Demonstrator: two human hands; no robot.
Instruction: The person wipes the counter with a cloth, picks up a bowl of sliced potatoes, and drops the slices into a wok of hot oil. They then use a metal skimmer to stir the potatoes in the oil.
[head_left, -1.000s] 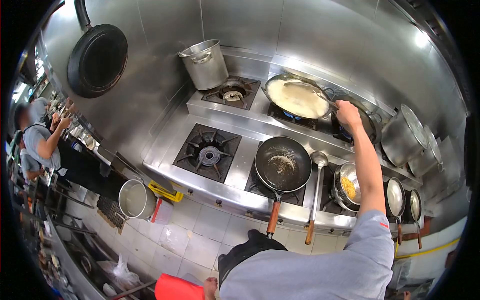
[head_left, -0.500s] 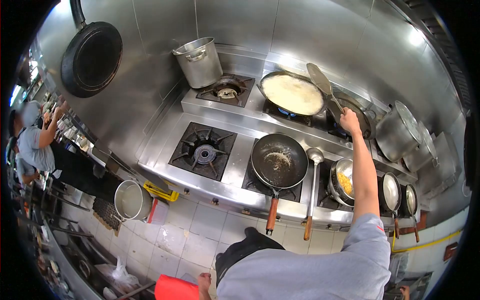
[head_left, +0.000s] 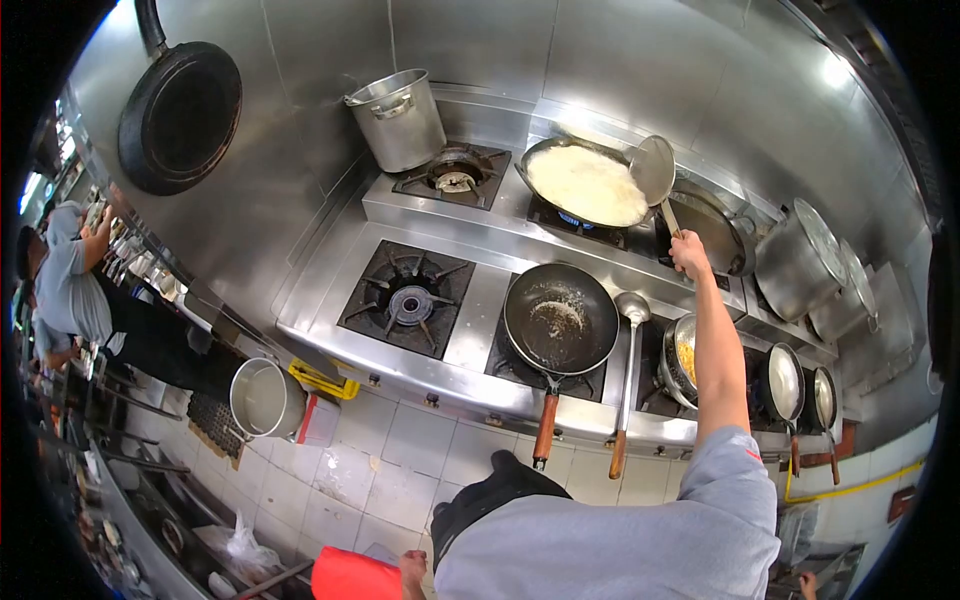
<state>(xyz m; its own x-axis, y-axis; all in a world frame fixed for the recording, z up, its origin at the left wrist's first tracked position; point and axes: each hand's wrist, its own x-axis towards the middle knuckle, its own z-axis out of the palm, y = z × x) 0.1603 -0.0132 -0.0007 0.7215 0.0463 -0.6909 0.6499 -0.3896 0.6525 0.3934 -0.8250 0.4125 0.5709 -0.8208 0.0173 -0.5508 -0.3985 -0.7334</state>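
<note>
My right hand (head_left: 688, 255) is closed around the handle of a round, long-handled skimmer (head_left: 653, 170). The skimmer's head is tilted up at the right rim of a wide pan (head_left: 530, 180) on the back burner. Pale, foaming liquid (head_left: 585, 185) fills that pan, and a blue flame shows under it. Low at the bottom edge, my left hand (head_left: 413, 568) hangs with its fingers curled, beside a red object (head_left: 355, 577) whose kind I cannot make out. Whatever those fingers might hold is hidden.
A dark frying pan (head_left: 560, 330) and a ladle (head_left: 632, 310) lie in front. Nearby are a bowl with yellow food (head_left: 686, 360), smaller pans (head_left: 784, 380), and large pots (head_left: 800, 255). A tall pot (head_left: 402, 125) stands at the back left. Another person (head_left: 75, 285) stands far left.
My right hand has moved slightly left and down. The skimmer's head has swung right and down, turning its round face more toward me.
</note>
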